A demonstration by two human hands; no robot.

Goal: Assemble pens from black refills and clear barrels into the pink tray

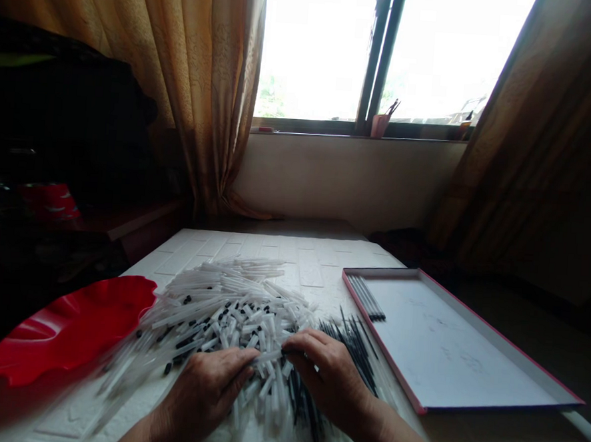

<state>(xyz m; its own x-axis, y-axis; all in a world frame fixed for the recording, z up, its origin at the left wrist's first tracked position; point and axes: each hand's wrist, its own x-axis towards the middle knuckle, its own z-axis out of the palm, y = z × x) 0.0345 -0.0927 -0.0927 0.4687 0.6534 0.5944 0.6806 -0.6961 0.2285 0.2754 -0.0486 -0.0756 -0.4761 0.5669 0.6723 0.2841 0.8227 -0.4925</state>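
My left hand (216, 376) pinches one end of a short clear plastic tube (268, 357), which looks like a pen part. My right hand (319, 362) has thumb and fingers closed on a small black piece (284, 351) at the tube's other end. Under and around both hands spreads a heap of short whitish plastic caps (264, 322), some with black ends. Long clear tubes (232, 277) lie behind the caps. Thin black rods (355, 348) lie beside my right hand, and more lie below it.
On the right, a shallow box lid (448, 350) with a pink rim holds several finished-looking pens (365, 297) at its left side. A red wavy-edged dish (73, 327) stands at the table's left edge. A pink cup (380, 125) sits on the windowsill.
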